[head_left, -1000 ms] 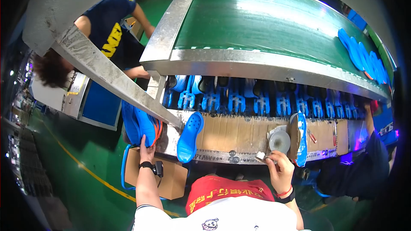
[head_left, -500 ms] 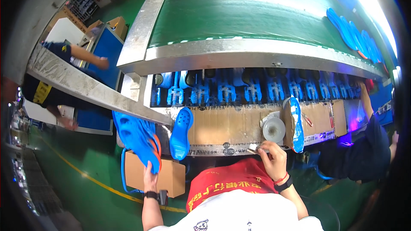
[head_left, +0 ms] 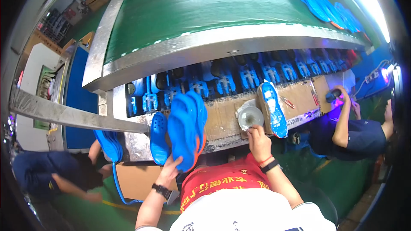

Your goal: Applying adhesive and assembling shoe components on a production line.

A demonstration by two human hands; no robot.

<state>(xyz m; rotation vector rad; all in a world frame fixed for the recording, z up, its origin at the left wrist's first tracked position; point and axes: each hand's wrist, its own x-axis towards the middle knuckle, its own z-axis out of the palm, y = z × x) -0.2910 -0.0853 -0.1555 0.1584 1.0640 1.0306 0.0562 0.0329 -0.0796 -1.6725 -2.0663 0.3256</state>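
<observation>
My left hand (head_left: 172, 167) grips a small stack of blue shoe soles (head_left: 182, 130) by one end, some with orange edges, raised over the bench. Beside the stack lies a single blue sole with holes (head_left: 159, 139). My right hand (head_left: 259, 143) is closed in a pinch at the near rim of a round whitish bowl (head_left: 251, 116). Its fingers hide most of the thin stick-like tool in them. To the right of the bowl, a blue sole with a whitish coating (head_left: 274, 108) rests on a cardboard block.
Cardboard (head_left: 220, 119) covers the bench, with red-handled tools (head_left: 287, 102) on it. Behind stands a row of blue shoe parts (head_left: 224, 84) under a green conveyor (head_left: 180, 21). More blue soles (head_left: 109, 145) lie at left. People work on both sides; one holds a dark shoe (head_left: 333, 95).
My left hand has lifted several soles from the left pile and brought them rightward over the bench. My right hand has moved up to the bowl. The view has shifted.
</observation>
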